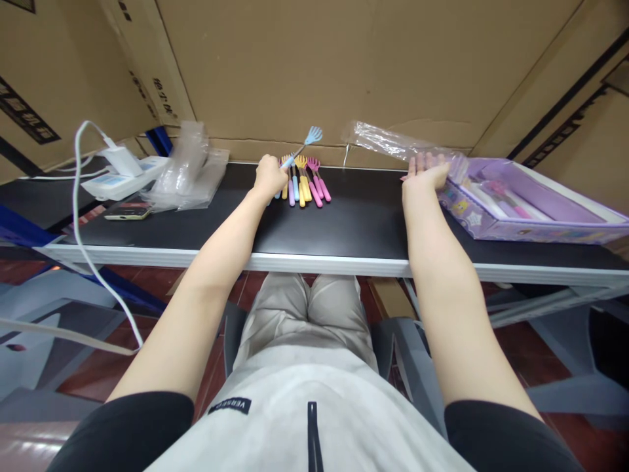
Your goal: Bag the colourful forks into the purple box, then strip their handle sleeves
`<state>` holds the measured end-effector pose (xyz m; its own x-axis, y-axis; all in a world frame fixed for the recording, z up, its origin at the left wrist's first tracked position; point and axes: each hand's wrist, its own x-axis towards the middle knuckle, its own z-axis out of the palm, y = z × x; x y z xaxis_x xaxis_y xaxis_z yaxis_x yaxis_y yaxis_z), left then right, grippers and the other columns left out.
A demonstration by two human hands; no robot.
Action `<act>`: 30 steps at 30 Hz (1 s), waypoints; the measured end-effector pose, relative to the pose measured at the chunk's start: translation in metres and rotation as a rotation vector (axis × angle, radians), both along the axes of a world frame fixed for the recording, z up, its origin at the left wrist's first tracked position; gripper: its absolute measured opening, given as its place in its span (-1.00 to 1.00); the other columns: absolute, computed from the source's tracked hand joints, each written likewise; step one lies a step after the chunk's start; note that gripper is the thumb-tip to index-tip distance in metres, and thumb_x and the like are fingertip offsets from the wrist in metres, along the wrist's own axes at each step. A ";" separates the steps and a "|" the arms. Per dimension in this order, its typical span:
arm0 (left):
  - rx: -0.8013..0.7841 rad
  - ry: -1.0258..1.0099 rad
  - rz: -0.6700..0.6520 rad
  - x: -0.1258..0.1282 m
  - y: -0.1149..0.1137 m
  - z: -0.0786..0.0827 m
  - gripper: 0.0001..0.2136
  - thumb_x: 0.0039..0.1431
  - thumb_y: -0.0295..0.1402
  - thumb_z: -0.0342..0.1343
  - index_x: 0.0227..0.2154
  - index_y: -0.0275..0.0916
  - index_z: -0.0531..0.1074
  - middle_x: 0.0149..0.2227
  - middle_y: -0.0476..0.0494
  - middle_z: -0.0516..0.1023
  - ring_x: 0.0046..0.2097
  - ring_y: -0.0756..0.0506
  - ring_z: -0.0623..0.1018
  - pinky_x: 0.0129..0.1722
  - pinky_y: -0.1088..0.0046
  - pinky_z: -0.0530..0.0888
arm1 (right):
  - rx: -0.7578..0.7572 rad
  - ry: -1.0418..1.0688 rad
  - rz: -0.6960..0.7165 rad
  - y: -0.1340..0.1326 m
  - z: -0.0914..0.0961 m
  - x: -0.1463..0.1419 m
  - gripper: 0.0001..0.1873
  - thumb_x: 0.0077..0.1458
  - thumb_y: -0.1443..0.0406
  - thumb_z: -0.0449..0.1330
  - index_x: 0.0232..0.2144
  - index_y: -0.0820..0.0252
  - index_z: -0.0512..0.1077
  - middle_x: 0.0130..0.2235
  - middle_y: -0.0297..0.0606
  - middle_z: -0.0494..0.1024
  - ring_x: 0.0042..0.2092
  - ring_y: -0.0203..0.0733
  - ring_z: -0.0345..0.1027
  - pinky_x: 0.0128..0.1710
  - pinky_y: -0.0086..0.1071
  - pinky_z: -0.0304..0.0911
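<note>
My left hand (270, 176) is closed round the handle of a blue back scratcher (310, 137), whose claw end points up and to the right. Beside it several pastel back scratchers (307, 185) in pink, yellow and blue lie bunched on the black table (358, 219). My right hand (426, 172) reaches to the right with fingers stretched out, touching a clear plastic sleeve (393, 142) that lies against the cardboard wall.
A purple box (531, 203) with packed items stands at the right. At the left lie crumpled clear bags (184, 170), a white charger with its cable (122, 160), a white device and a phone (128, 210). Cardboard boxes (344, 65) wall the back.
</note>
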<state>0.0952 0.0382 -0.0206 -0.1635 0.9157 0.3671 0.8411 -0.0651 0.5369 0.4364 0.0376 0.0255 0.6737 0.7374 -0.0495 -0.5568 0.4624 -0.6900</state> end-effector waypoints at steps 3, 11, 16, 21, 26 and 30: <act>-0.038 -0.007 0.096 -0.003 -0.003 0.002 -0.77 0.45 -0.35 0.12 -0.03 -0.35 0.61 0.27 -0.68 0.64 0.42 -0.56 0.60 0.49 0.05 0.48 | -0.018 0.118 0.000 -0.003 0.002 -0.005 -0.37 0.72 0.20 -0.23 0.57 0.31 0.30 0.48 0.05 0.54 0.25 -0.23 0.67 -0.24 -0.57 0.47; 0.010 -0.079 0.155 -0.008 -0.003 -0.007 -0.57 0.34 -0.24 0.19 0.15 -0.36 0.65 0.33 -0.70 0.60 0.43 -0.66 0.55 0.53 -0.25 0.41 | -0.148 -0.180 0.064 0.016 -0.011 0.003 -0.34 0.69 0.16 -0.30 0.31 0.10 0.56 0.39 -0.06 0.60 0.06 -0.28 0.75 -0.17 -0.48 0.60; 0.059 -0.139 0.179 -0.003 -0.007 -0.004 -0.57 0.37 -0.17 0.16 0.15 -0.29 0.64 0.34 -0.66 0.58 0.44 -0.66 0.54 0.50 -0.29 0.45 | -0.177 -0.373 0.073 0.028 -0.019 0.007 -0.57 0.55 0.02 0.07 0.04 0.03 0.68 0.18 -0.08 0.70 0.13 -0.04 0.72 -0.07 -0.21 0.67; 0.010 -0.113 0.199 -0.006 -0.007 -0.005 -0.49 0.25 -0.31 0.17 0.23 -0.37 0.61 0.38 -0.74 0.57 0.46 -0.69 0.51 0.53 -0.43 0.36 | -0.203 -0.480 0.098 0.027 -0.018 0.002 -0.65 0.42 -0.03 0.19 -0.15 0.02 0.64 0.14 -0.11 0.70 0.16 -0.02 0.68 -0.07 -0.22 0.62; -0.143 0.006 0.176 -0.007 -0.006 -0.008 -0.42 0.21 -0.39 0.19 0.29 -0.41 0.60 0.48 -0.78 0.48 0.58 -0.67 0.37 0.57 -0.50 0.26 | -0.235 -0.494 0.213 0.026 -0.019 -0.008 -0.65 0.45 0.03 0.12 -0.22 0.05 0.60 0.11 -0.17 0.73 -0.02 -0.14 0.65 -0.19 -0.35 0.54; -0.139 -0.035 0.183 -0.007 -0.001 -0.013 -0.48 0.30 -0.33 0.18 0.30 -0.32 0.61 0.51 -0.70 0.45 0.58 -0.64 0.37 0.59 -0.47 0.25 | -0.245 -0.389 0.281 0.028 -0.022 -0.023 -0.63 0.51 0.16 0.03 -0.22 0.09 0.58 -0.04 -0.24 0.75 -0.20 -0.26 0.57 -0.24 -0.41 0.50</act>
<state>0.0885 0.0373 -0.0341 -0.3420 0.9110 0.2306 0.8130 0.1637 0.5587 0.4137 0.0660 0.0036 0.4550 0.8900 -0.0285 -0.3177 0.1323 -0.9389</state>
